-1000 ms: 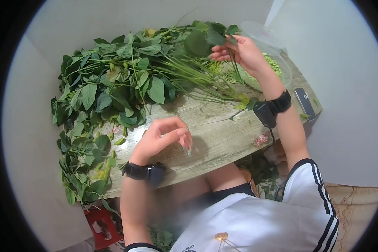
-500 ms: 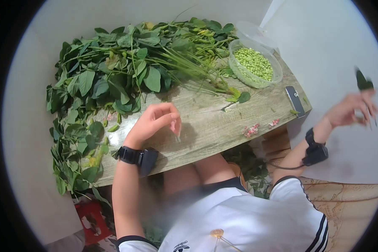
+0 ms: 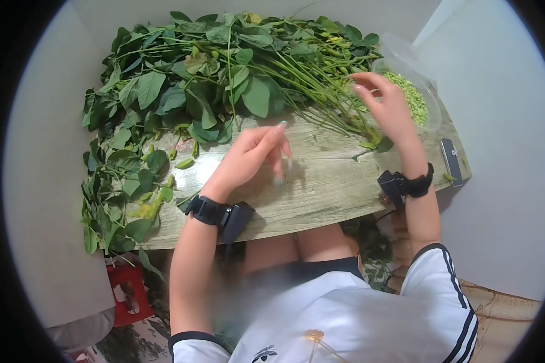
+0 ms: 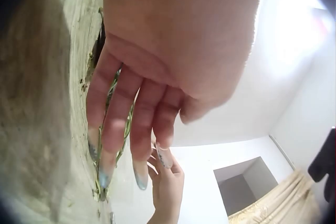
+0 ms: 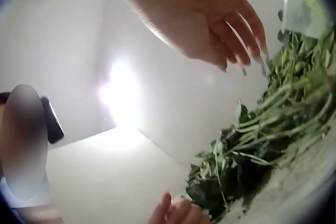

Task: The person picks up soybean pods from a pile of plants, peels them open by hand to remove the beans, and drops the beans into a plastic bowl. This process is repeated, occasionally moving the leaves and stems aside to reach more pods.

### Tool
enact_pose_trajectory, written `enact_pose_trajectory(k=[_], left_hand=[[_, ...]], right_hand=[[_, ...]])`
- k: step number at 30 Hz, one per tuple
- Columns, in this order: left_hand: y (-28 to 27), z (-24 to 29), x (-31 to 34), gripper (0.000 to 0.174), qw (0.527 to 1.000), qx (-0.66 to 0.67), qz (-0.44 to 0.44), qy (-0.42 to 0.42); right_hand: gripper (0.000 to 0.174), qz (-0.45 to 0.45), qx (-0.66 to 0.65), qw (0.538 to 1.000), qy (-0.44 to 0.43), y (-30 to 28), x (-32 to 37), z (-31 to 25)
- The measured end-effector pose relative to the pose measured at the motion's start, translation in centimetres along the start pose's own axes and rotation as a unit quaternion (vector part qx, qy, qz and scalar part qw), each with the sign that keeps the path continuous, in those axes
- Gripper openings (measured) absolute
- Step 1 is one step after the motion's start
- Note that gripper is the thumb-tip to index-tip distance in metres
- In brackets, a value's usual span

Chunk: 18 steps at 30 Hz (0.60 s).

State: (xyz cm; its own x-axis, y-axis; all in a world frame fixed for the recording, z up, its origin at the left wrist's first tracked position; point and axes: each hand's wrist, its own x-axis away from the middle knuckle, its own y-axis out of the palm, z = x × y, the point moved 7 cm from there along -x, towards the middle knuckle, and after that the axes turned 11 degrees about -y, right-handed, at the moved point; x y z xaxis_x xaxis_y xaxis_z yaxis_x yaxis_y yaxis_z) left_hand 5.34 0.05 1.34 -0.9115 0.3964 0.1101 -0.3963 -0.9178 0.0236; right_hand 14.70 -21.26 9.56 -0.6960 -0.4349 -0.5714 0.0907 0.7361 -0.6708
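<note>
A heap of leafy green bean plants [image 3: 257,97] lies along the back of the wooden table [image 3: 321,187], its bare stems pointing right. My right hand [image 3: 393,112] hovers by the stem ends, in front of a clear tub [image 3: 431,118] of shelled green beans [image 3: 415,100]. In the right wrist view, that hand's fingers [image 5: 239,37] bend loosely above the greenery with nothing between them. My left hand [image 3: 248,156] is over the bare tabletop, just in front of the heap. Its fingers [image 4: 142,124] droop, relaxed and holding nothing, in the left wrist view.
Loose pods [image 3: 185,164] and leaves [image 3: 124,160] are scattered at the table's left side. A phone [image 3: 451,162] lies near the right edge. Behind the tub leans a clear lid [image 3: 402,51]. Below the table's left end is a red stool [image 3: 129,296].
My right hand carried a leafy sprig from the heap out past the table's right side, then came back to the stems without it. My left hand has shifted slightly forward, its fingers straighter.
</note>
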Motion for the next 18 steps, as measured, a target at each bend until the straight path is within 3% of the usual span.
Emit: enact_pose_trajectory(k=[2, 6, 8, 12, 13, 15, 18], left_hand=[[-1.1, -0.3, -0.1, 0.035, 0.998, 0.004, 0.044, -0.051], [-0.9, -0.7, -0.7, 0.035, 0.995, -0.028, 0.083, -0.043], [-0.8, -0.2, -0.7, 0.035, 0.997, -0.028, 0.072, 0.027], [-1.9, -0.4, -0.2, 0.03, 0.998, -0.002, 0.069, 0.004], [-3.3, 1.1, 0.6, 0.027, 0.977, -0.074, 0.184, 0.075], [-6.2, 5.2, 2.6, 0.025, 0.877, -0.236, 0.377, 0.183], [-10.3, 11.0, 4.7, 0.038, 0.746, -0.324, 0.548, 0.195]], right_hand=[[0.023, -0.01, -0.02, 0.999, -0.041, 2.2, -0.8, -1.2], [0.022, -0.05, -0.053, 0.987, -0.143, 6.4, -2.5, -4.6], [0.021, -0.045, -0.066, 0.988, -0.134, 7.4, -3.4, -4.8], [0.02, -0.056, -0.085, 0.985, -0.14, 9.3, -4.4, -6.2], [0.021, -0.081, -0.092, 0.985, -0.121, 9.7, -4.4, -6.6], [0.021, -0.075, -0.091, 0.985, -0.125, 9.9, -4.1, -6.8], [0.021, -0.103, -0.125, 0.985, -0.056, 11.1, -3.1, -5.6]])
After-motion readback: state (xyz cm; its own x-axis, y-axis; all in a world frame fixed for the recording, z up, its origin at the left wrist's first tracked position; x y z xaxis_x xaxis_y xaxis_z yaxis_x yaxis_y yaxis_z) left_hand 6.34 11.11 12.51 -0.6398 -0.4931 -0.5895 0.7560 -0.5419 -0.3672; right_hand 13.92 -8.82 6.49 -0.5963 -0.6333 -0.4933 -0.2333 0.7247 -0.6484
